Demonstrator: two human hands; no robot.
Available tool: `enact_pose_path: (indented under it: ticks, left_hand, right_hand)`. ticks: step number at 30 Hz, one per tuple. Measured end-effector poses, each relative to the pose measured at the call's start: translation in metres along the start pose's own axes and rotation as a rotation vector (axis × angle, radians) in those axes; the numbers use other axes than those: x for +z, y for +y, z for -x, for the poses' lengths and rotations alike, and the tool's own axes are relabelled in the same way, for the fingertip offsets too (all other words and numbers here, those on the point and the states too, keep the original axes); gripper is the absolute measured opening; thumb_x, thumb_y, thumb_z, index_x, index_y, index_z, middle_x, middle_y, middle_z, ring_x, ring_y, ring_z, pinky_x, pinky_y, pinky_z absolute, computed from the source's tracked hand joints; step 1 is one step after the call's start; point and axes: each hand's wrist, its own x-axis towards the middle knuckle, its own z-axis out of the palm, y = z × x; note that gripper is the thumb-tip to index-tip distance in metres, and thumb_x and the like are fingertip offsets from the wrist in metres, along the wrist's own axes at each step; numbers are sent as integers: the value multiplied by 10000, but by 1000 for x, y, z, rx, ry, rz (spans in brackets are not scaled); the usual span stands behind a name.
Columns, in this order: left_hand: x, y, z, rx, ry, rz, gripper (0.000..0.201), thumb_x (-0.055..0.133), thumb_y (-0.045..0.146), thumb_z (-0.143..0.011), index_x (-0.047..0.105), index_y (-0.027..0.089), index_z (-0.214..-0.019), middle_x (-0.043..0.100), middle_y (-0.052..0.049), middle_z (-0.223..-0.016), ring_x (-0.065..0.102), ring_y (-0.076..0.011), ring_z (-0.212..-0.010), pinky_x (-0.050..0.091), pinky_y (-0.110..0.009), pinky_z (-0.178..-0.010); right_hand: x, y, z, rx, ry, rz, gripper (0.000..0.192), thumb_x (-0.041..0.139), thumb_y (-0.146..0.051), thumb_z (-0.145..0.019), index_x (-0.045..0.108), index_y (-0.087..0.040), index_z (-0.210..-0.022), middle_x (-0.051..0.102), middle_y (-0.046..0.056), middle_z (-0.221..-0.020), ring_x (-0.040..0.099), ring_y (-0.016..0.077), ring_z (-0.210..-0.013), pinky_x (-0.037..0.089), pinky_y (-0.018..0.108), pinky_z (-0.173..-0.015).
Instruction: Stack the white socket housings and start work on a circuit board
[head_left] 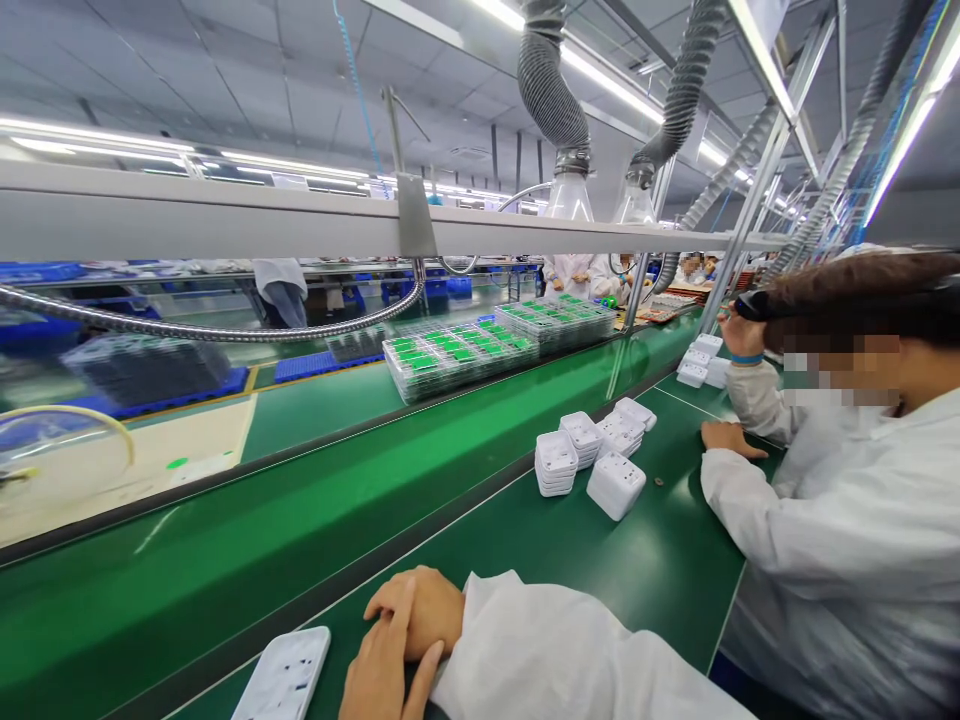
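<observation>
At six o'clock, the left hand (386, 665) lies over the right hand (424, 605) on the green worktop (570, 550); a white socket plate (285, 675) lies just beside them at seven o'clock.

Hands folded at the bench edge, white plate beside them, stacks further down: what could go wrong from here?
1. The white plate lies close to the near edge by the left hand; a careless move of the arm might push it off.
2. The stacks of white parts stand loosely, with one part lying tilted beside them; a knock from the co-worker's hand could topple them.
3. The right hand rests near the belt; a sleeve could catch there.
</observation>
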Motion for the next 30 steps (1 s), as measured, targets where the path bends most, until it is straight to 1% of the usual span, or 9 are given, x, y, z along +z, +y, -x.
enact_pose_path:
  ticks: [3,7,10,13,15,19,24,30]
  left_hand:
    - [2,-2,0,-16,1,7,666,387,570,-829,387,164,-1356,572,-136,-1186,517,-313,-1114,433,-497,-915]
    - [5,-5,-1,-43,1,31,702,394,579,-820,339,174,-1390,556,-128,-1233,533,-309,-1083,434,-507,-911]
    - [6,-7,-2,-63,-8,36,727,396,590,-810,319,178,-1404,549,-119,-1249,520,-309,-1104,426,-505,-927]
    - [4,-5,-1,-81,-12,32,752,394,602,-805,314,161,-1408,552,-132,-1235,524,-313,-1097,431,-502,-919]
    - [2,-1,-1,-86,-20,28,750,380,602,-812,292,171,-1420,548,-131,-1238,536,-309,-1080,438,-500,-907]
    - [0,1,0,-61,-22,16,723,350,583,-835,272,178,-1429,535,-134,-1259,540,-306,-1075,441,-504,-899]
    - [2,-2,0,-34,13,17,727,387,573,-828,274,177,-1426,552,-131,-1235,534,-309,-1092,441,-505,-906]
    - [0,2,1,5,16,22,634,405,531,-840,363,198,-1377,549,-125,-1229,519,-305,-1118,437,-497,-915]
  right_hand:
    - [1,0,0,3,-7,4,290,556,-346,-768,609,-221,-1023,641,-12,-974,592,144,-894,445,245,-846]
    - [-1,-1,-1,-7,-11,5,278,577,-349,-758,613,-222,-1002,642,-15,-958,585,142,-891,448,234,-824]
    - [-3,-2,0,9,-26,-5,274,586,-350,-757,617,-224,-999,641,-15,-951,586,136,-867,452,227,-797]
    - [-5,-4,0,12,-17,-8,271,587,-338,-763,618,-218,-1003,642,-8,-977,585,138,-886,446,228,-811]
    - [-6,-5,1,8,-23,-4,260,585,-333,-763,621,-213,-991,646,-6,-977,585,143,-892,443,231,-813]
    - [-7,-6,1,12,-36,-16,266,583,-337,-765,617,-215,-999,646,-9,-967,585,142,-895,441,225,-801]
    - [-9,-6,1,14,-39,-9,270,598,-319,-759,613,-218,-1009,644,-12,-979,579,139,-912,431,227,-824]
    - [-9,-7,1,21,-54,-8,262,575,-319,-776,619,-210,-1010,645,-2,-990,585,146,-905,438,242,-831]
